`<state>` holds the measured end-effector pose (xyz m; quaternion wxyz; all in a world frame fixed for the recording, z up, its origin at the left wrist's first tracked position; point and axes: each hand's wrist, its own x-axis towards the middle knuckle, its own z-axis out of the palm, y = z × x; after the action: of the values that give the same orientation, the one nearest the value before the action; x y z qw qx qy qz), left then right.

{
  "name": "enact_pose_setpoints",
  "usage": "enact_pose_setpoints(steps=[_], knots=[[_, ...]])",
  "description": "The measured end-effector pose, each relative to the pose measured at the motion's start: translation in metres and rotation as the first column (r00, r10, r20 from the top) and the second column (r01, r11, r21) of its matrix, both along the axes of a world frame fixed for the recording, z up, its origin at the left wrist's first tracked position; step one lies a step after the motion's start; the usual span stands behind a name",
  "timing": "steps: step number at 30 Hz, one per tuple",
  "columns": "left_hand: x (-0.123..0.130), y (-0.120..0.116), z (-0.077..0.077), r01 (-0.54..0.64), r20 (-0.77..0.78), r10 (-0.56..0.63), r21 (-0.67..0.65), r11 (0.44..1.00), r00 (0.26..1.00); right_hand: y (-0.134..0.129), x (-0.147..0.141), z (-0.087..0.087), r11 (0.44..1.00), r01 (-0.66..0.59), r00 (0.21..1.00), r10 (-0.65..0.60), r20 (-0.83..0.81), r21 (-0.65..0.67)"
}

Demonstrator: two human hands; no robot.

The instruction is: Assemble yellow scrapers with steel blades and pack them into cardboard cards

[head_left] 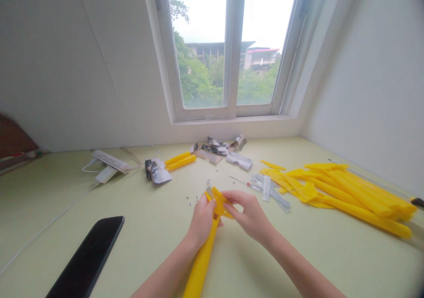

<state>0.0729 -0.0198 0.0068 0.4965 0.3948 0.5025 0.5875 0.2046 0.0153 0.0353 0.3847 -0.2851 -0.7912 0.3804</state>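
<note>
Head view: my left hand (200, 220) clenches the yellow plastic strip (201, 262) just below its flared end, over the near desk (142, 245); my right hand (248, 216) pinches that end. The strip appears light and stiff, best held by its shaft.

The bare left hand (201, 222) and bare right hand (249, 215) are held close together, fingers (233, 199) curled inward, bare forearms (165, 273) angled in from below.

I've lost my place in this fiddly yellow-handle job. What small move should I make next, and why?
Probably reach your right hand to the slim red-banded screwdriver. Your left hand already grips the yellow plastic handle, and the small metal parts lie just beside it, though they are too small to identify for certain.
</note>
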Motion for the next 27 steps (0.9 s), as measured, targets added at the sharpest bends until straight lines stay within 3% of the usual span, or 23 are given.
enact_pose_setpoints(steps=[10,27], knots=[[0.0033,-0.0037,0.0018,0.064,0.152,-0.074,0.073,0.995,0.986,-0.0023,0.0004,0.0033,1.000,0.013,0.999,-0.013,0.038,0.015],[0.0048,-0.0073,0.0010,0.042,0.157,-0.052,0.069,0.997,0.986,-0.0048,-0.0009,0.0090,1.000,0.020,0.997,-0.021,0.072,0.013]])
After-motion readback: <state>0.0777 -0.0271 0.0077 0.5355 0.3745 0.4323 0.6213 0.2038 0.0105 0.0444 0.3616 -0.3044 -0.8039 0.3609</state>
